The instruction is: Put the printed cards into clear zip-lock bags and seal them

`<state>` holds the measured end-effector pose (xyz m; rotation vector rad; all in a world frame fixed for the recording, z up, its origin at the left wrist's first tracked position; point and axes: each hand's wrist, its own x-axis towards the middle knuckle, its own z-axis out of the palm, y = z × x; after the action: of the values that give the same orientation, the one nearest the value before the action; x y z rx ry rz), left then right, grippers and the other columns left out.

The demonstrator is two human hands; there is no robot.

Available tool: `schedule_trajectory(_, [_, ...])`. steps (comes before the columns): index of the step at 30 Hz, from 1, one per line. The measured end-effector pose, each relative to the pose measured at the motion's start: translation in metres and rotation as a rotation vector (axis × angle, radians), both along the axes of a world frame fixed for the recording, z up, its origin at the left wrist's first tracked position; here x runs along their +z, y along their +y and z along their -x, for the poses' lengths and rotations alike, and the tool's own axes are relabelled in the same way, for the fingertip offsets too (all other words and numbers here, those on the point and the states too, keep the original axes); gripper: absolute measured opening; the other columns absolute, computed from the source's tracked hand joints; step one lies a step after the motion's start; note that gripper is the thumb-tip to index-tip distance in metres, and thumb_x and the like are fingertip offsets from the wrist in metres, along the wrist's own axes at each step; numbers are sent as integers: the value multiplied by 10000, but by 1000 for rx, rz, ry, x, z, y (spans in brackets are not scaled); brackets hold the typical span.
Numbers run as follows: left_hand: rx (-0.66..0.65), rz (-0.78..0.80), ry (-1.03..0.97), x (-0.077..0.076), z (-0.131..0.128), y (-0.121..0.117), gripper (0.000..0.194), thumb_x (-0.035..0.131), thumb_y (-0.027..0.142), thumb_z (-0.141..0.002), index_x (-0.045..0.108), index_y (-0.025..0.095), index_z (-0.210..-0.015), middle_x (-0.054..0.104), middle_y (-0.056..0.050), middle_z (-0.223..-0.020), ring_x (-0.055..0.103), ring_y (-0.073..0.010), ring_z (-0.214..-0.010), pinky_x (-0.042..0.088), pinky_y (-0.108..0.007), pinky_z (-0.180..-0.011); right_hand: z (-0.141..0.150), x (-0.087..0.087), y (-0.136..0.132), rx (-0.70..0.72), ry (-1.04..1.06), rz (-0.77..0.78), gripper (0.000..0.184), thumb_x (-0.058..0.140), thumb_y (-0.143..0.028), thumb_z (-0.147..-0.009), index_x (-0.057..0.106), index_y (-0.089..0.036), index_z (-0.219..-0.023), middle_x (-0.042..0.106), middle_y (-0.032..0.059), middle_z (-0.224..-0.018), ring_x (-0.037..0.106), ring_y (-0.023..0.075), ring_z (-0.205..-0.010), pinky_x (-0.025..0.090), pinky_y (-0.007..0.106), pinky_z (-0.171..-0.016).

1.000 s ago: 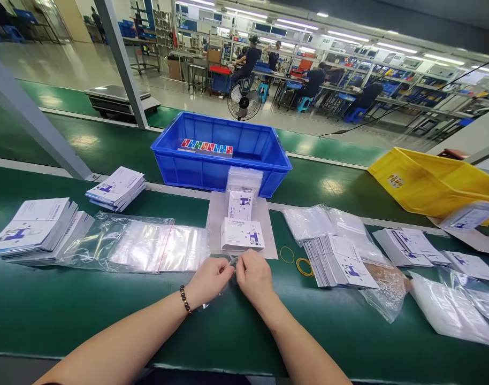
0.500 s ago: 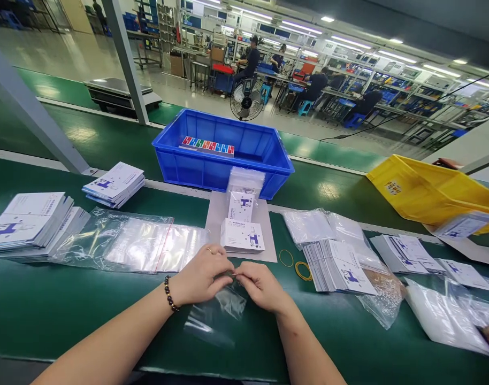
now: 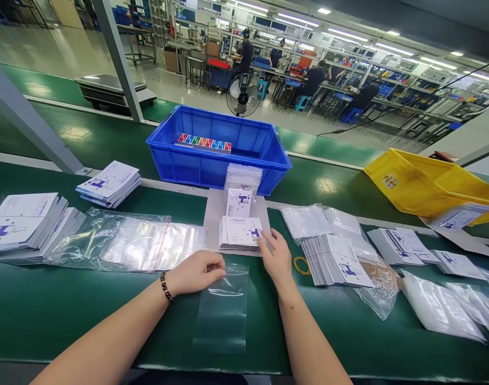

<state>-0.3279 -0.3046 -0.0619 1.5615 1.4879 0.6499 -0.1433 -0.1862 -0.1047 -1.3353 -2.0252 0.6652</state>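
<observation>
"l hand status?"

"pinched on the clear bag's top edge; bag's flat on the green table."

"& booklet stack?"

"ctr, on grey board. r hand touches its r side; can't tell if i'm gripping. rubber bands near, further r."

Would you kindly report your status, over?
Left hand pinching clear bag. Right hand at booklets. Yellow bands off to the right, apparently not blocking.

Green bench, booklet stacks, clear bags, yellow rubber bands
</observation>
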Motion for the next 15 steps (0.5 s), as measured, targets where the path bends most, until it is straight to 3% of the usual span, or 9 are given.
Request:
schedule_trajectory(4, [-17, -7, -1, -5, -3, 1, 171, 477, 289, -727, 583, 172, -662, 564, -5, -662, 487, -126, -616, 370, -224, -574, 1, 1, 8, -87, 218, 114, 354, 521, -319, -724, 591, -136, -1020, 609, 70, -800, 558, 182, -730, 458, 371, -741])
schedule_trajectory(8, [-41, -11, -25, -8, -5, 2, 170, 472, 267, -736, 591, 170, -661, 576, -12, -698, 508, -135, -665, 394, -235, -630, 0, 5, 7, -134, 528, 177, 353, 545, -307, -701, 554, -122, -1002, 587, 49, -769, 556, 152, -689, 481, 322, -678])
schedule_trajectory(11, [-22, -4, -65, -8, -4, 3, 160, 479, 264, -738, 599, 173, -684, 586, -22, -748, 519, -147, -712, 408, -245, -666, -6, 12, 3, -49, 639, 243, 283, 549, -326, -712, 570, -146, -930, 596, 58, -806, 565, 153, -687, 494, 296, -603])
schedule_trajectory(15, [56, 6, -146, -9, -4, 3, 151, 509, 274, -727, 612, 176, -677, 596, -34, -809, 533, -168, -785, 426, -260, -707, -13, 24, -4, 149, 502, 250, 177, 552, -312, -730, 621, -179, -824, 599, 45, -795, 553, 149, -670, 479, 274, -569])
